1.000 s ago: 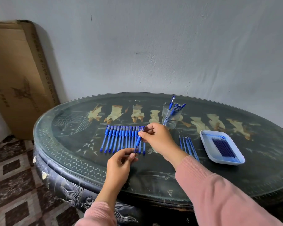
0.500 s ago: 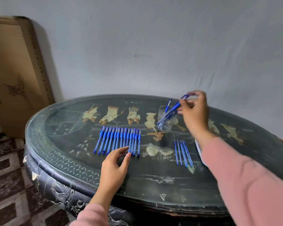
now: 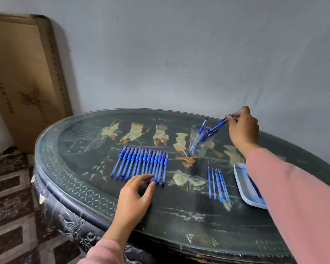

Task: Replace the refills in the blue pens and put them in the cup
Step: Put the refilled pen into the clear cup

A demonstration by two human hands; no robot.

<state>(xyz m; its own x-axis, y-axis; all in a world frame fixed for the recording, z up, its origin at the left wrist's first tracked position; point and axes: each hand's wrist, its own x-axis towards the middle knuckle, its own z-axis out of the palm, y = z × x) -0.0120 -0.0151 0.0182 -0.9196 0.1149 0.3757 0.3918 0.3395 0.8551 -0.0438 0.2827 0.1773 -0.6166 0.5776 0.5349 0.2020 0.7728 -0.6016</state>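
My right hand (image 3: pixel 243 130) pinches a blue pen (image 3: pixel 218 125) by its top end, tip down in the cup (image 3: pixel 200 143). My left hand (image 3: pixel 135 195) lies loosely open, holding nothing, by the row of pens (image 3: pixel 141 162). They're likely light, stiff and slick, so I'd pinch one mid-barrel.
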